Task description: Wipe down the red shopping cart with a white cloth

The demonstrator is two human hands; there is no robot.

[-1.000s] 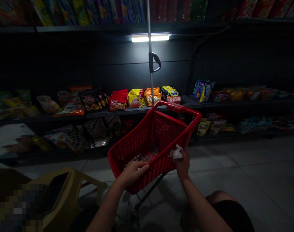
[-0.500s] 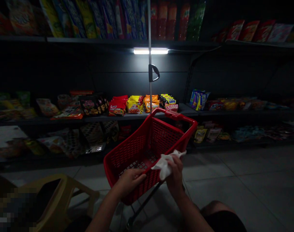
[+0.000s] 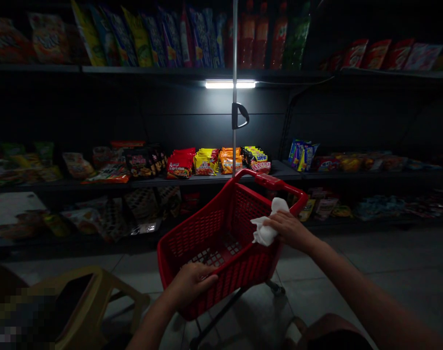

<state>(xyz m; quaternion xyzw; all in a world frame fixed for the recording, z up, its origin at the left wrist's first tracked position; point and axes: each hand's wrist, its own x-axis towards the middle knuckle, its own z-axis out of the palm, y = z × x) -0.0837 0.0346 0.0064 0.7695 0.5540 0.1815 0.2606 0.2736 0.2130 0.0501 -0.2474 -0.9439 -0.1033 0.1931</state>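
Observation:
A small red plastic shopping cart point(image 3: 239, 274) with lattice walls stands in front of me, its handle point(image 3: 268, 181) at the far right end. My left hand point(image 3: 192, 284) is closed over the near rim, fingers inside and thumb along the outside. In my right hand point(image 3: 289, 228) is a crumpled white cloth point(image 3: 265, 234), pressed against the near rim close to the handle. Some of the right fingers are hidden by the cloth. A thin metal pole point(image 3: 235, 68) with a dark grip rises behind the handle end.
Dark shelves point(image 3: 151, 181) with snack bags and bottles run across the back under a lit tube lamp point(image 3: 230, 84). A yellowish plastic stool point(image 3: 108, 282) stands at lower left, carrying a dark flat object. My knee is at the bottom right, above the tiled floor point(image 3: 330, 272).
My right hand has moved up and right along the rim toward the handle, taking the white cloth with it. My left hand keeps its hold on the rim.

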